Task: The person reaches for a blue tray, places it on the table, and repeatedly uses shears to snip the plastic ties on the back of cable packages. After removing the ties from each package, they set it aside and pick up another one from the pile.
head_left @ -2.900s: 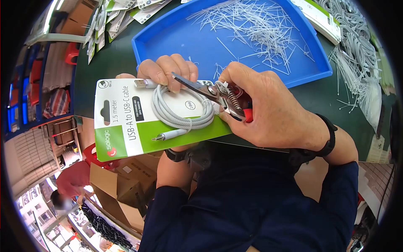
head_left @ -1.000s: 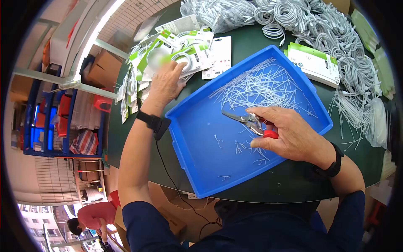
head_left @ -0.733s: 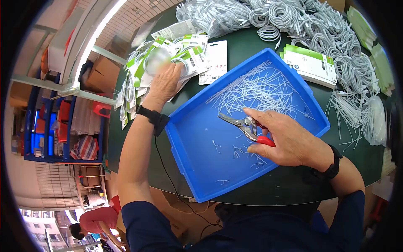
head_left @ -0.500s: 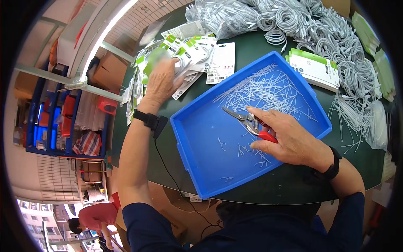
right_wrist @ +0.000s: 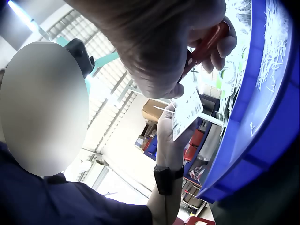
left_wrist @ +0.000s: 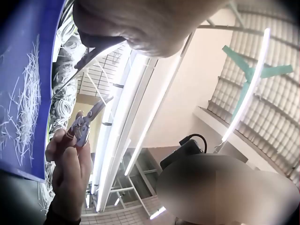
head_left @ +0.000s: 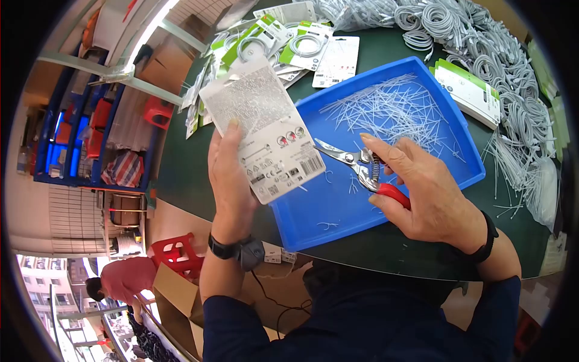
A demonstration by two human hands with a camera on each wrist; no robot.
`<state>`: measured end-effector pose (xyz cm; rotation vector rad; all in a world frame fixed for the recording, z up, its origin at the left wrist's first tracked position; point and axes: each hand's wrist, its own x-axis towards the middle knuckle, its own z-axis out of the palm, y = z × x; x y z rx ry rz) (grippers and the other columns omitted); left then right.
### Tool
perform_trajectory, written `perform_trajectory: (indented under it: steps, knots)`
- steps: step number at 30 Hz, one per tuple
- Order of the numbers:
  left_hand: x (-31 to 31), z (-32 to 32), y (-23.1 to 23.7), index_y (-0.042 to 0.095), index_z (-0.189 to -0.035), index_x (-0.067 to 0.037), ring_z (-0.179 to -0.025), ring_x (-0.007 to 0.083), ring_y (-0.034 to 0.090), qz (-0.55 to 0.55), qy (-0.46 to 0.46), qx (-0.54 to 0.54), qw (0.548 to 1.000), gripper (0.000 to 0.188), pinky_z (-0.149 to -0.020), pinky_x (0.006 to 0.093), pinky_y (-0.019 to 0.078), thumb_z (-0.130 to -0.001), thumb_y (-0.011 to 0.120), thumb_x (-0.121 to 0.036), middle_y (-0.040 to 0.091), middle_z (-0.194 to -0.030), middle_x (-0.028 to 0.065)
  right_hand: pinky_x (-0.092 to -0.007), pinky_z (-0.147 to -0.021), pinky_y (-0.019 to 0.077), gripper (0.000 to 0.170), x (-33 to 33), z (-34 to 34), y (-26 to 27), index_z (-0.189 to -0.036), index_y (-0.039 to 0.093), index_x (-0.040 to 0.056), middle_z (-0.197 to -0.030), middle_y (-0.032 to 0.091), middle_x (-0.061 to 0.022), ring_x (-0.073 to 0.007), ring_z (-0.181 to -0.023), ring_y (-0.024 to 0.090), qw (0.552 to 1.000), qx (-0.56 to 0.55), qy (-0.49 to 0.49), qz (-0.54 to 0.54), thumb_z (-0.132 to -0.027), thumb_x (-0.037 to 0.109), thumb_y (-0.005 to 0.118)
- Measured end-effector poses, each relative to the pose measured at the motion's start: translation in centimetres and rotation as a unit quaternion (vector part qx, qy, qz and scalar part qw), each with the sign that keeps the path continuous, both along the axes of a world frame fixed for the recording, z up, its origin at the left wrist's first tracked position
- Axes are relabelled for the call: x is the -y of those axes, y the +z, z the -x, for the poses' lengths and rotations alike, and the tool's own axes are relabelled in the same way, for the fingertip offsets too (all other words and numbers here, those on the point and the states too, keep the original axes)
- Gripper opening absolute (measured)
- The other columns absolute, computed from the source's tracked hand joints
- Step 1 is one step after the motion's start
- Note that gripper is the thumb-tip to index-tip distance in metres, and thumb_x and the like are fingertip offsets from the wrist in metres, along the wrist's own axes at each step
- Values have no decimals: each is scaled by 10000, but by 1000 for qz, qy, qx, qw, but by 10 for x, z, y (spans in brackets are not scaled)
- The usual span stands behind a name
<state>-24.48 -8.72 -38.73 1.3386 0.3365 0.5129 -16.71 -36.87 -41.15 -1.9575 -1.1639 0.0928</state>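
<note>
My left hand (head_left: pixel 230 181) holds a retail cable card (head_left: pixel 278 158) over the tray's left side, thumb on top. The card's printed back with its barcode faces up, and the front is hidden in the head view. A thin white tie tail (right_wrist: pixel 164 109) sticks out beside the card in the right wrist view. In my right hand (head_left: pixel 429 190) are spring-loaded hand shears (head_left: pixel 363 176) with red handles (right_wrist: pixel 206 49), their blade tips close to the card's right edge. The left wrist view also shows the shears (left_wrist: pixel 82 128) gripped with the blades pointing up.
A blue tray (head_left: pixel 304 234) with loose white cable ties (head_left: pixel 389 114) lies below the hands. Carded cables (head_left: pixel 253 45) are piled at back left, beside a loose card (head_left: pixel 338 60). Coiled cables (head_left: pixel 440 21), stacked cards (head_left: pixel 467 90) and bagged ties (head_left: pixel 540 196) line the right.
My left hand has come back from the pile of carded cables toward me, now holding a card with its back up. The right hand keeps the shears over the tray.
</note>
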Motion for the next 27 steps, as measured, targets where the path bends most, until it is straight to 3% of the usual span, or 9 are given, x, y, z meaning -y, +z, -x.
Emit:
perform_trajectory:
  steps: [5, 17, 20, 27]
  knots:
    - [36, 31, -18, 432, -1472, 33, -1099, 259, 726, 73, 38, 18, 996, 472, -924, 381, 619, -1077, 501, -216, 652, -1296, 200, -416, -692, 514, 714, 0, 5, -1, -1485, 539, 39, -956, 577, -141, -300, -827, 595, 997, 60, -18, 48, -868, 267, 815]
    - [61, 35, -34, 428, -1486, 22, -1132, 277, 716, 35, 46, 15, 998, 469, -952, 394, 607, -1093, 457, -232, 636, -1332, 203, -408, -694, 542, 709, -6, 12, -8, -1472, 558, 38, -969, 591, -137, -289, -866, 612, 993, 77, -25, 81, -859, 277, 823]
    - [68, 36, -38, 407, -1482, 22, -1121, 231, 710, 77, 44, 33, 995, 441, -942, 362, 611, -1098, 460, -188, 632, -1318, 202, -405, -695, 540, 709, -8, 15, -14, -1470, 563, 43, -968, 587, -134, -287, -867, 609, 991, 98, -39, 82, -857, 283, 826]
    - [86, 35, -51, 439, -1467, 8, -1075, 253, 731, 65, 76, 39, 994, 447, -919, 368, 613, -1098, 451, -244, 645, -1306, 196, -423, -700, 523, 839, -8, 26, -19, -1555, 453, 24, -963, 563, -139, -304, -814, 597, 988, 91, -40, 119, -837, 226, 839]
